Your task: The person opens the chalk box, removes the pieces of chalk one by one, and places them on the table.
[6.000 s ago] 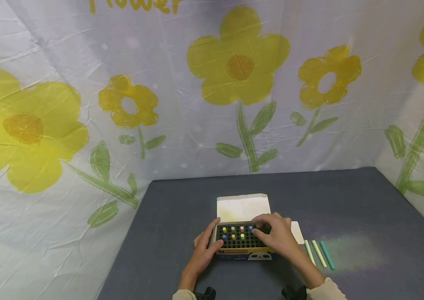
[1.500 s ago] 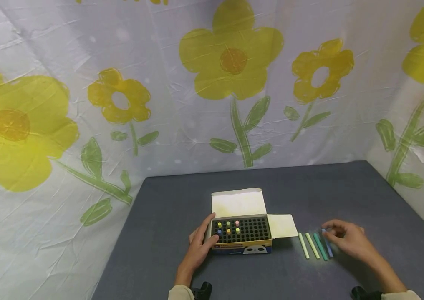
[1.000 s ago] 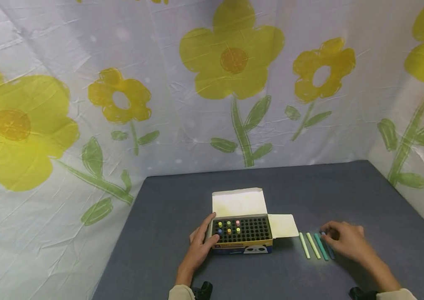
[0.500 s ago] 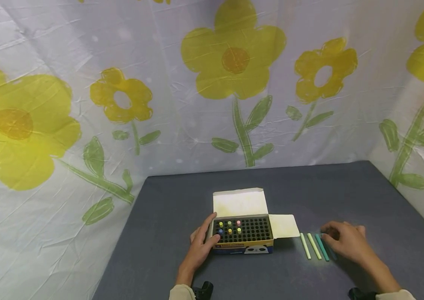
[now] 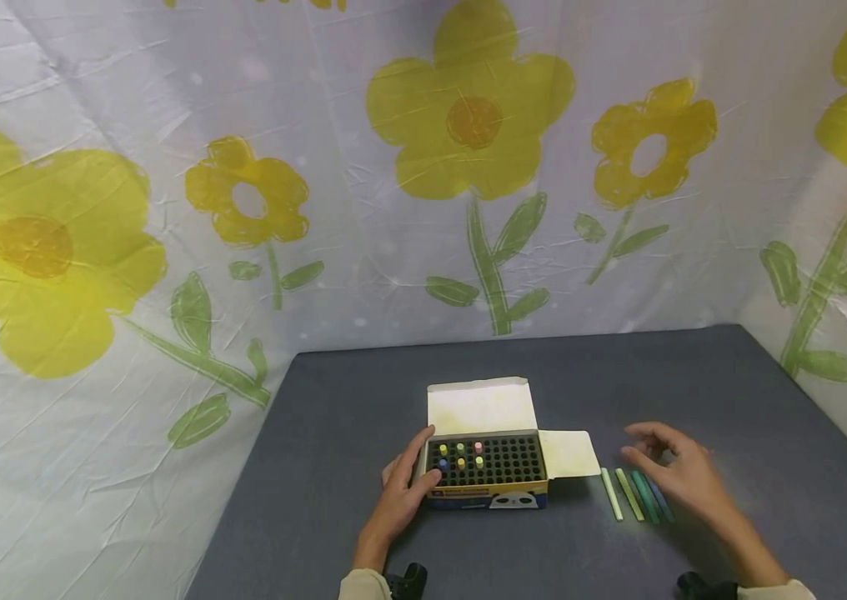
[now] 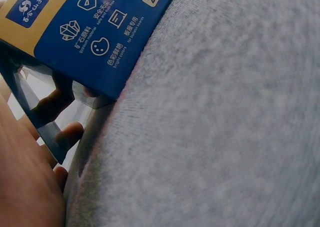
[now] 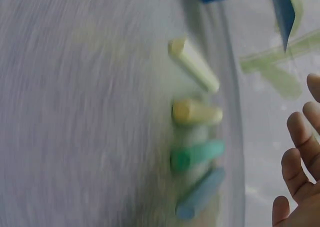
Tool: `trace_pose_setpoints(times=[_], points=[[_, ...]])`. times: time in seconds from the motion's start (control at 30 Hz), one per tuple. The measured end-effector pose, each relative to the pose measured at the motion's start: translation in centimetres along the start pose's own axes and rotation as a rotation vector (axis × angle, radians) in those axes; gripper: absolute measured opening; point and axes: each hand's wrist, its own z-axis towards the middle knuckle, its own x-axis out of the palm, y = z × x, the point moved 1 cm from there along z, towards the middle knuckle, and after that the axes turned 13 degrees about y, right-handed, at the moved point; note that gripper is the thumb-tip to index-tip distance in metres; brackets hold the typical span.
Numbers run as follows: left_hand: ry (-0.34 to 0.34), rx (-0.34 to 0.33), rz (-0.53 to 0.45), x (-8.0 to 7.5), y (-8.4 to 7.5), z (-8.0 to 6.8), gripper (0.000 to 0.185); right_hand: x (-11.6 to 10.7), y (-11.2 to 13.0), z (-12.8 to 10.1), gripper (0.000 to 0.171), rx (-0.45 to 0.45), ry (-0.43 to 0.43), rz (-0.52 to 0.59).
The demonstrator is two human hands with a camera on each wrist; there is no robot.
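Note:
My left hand (image 5: pixel 398 493) grips the left end of an open chalk box (image 5: pixel 461 503), its thumb at the front corner and a finger at the back. In the left wrist view, fingers show around the box's blue end flap (image 6: pixel 37 119). Several coloured chalk sticks stand in the box's black holed insert (image 5: pixel 513 458). To the right, a pale chalk (image 7: pixel 195 67), a yellow chalk (image 7: pixel 197 112), a green chalk (image 7: pixel 197 154) and a blue chalk (image 7: pixel 201 193) lie in a row. Over the row's upper end hovers my right hand (image 5: pixel 682 475), holding nothing, fingers parted.
The box's white lid (image 5: pixel 482 406) stands up behind it, and a white side flap (image 5: pixel 569 454) reaches toward the chalk row. Everything rests on a dark grey table (image 5: pixel 303 500). A flower-printed curtain (image 5: pixel 363 275) hangs behind the table.
My right hand took the blue chalk from the box, laid it beside the green one and let go. It has since lifted and shifted left. The left hand keeps its grip.

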Motion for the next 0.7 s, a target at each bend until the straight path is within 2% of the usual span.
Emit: trace_pose_setpoints(times=[0.17, 0.3, 0.7], points=[[0.003, -0.004, -0.008, 0.0, -0.1, -0.2, 0.058, 0.9, 1.7, 0.2, 0.034, 0.017, 0.058, 0.162], [0.001, 0.005, -0.007, -0.1, -0.2, -0.2, 0.059, 2.0, 3.3, 0.7, 0.030, -0.033, 0.061, 0.227], [0.021, 0.009, -0.006, -0.2, -0.3, -0.2, 0.059, 4.8, 6.6, 2.3, 0.024, -0.146, 0.034, 0.227]])
